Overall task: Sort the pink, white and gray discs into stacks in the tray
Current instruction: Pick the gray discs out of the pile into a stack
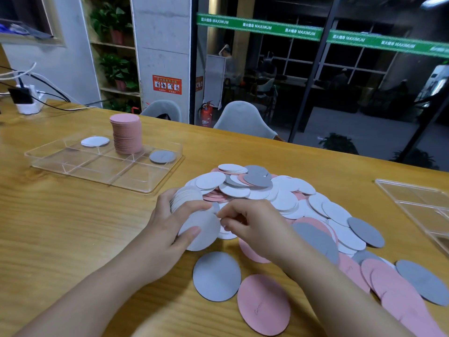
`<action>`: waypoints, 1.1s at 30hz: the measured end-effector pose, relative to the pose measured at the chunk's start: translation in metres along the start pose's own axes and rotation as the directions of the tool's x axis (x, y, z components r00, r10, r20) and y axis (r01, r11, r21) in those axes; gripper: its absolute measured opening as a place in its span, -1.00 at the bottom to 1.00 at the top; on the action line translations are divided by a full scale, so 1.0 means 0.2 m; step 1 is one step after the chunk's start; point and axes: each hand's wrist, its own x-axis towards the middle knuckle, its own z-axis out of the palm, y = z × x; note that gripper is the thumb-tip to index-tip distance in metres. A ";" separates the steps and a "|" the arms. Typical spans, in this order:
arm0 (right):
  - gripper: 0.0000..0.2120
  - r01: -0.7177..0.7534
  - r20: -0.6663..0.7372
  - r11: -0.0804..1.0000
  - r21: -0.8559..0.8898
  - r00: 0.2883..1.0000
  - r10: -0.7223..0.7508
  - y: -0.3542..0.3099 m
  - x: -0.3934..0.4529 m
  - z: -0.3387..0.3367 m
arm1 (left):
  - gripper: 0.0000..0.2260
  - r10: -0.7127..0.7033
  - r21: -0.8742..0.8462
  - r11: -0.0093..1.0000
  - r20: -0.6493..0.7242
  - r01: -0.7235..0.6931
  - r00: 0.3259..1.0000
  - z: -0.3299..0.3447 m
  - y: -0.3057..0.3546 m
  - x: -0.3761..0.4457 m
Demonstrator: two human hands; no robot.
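Note:
A loose pile of pink, white and gray discs (279,195) spreads over the wooden table at centre right. My left hand (167,224) grips a thick stack of white discs (194,215), thumb across its front face. My right hand (245,222) pinches the edge of a disc right beside that stack, fingers curled. The clear divided tray (73,164) sits at the left back. It holds a tall pink stack (126,133), a white disc (94,141) and a gray disc (162,156), each in its own compartment.
A second clear tray (418,203) lies at the right edge. One gray disc (216,276) and one pink disc (263,304) lie apart near me. A power strip with cables (26,100) sits at the far left corner. Chairs stand behind the table.

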 end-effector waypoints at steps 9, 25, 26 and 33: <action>-0.78 0.104 0.100 0.955 -0.278 0.992 -0.079 0.11 0.02 0.03 | -0.56 -0.011 -0.008 1.000 -0.028 0.010 1.000 -0.01 0.00 0.00; -0.70 0.161 0.037 0.738 -0.656 0.983 -0.182 0.08 0.06 0.17 | -0.64 -0.041 0.006 0.999 -0.053 0.042 0.998 0.00 0.00 0.01; -0.70 0.158 0.033 0.737 -0.657 0.983 -0.181 0.08 0.06 0.17 | -0.64 -0.051 0.000 0.999 -0.055 0.051 0.997 0.00 0.01 0.01; -0.84 0.207 -0.073 0.760 -0.616 0.946 -0.317 0.15 0.04 0.15 | -0.51 -0.070 -0.062 0.996 -0.152 0.061 0.986 -0.02 0.01 0.00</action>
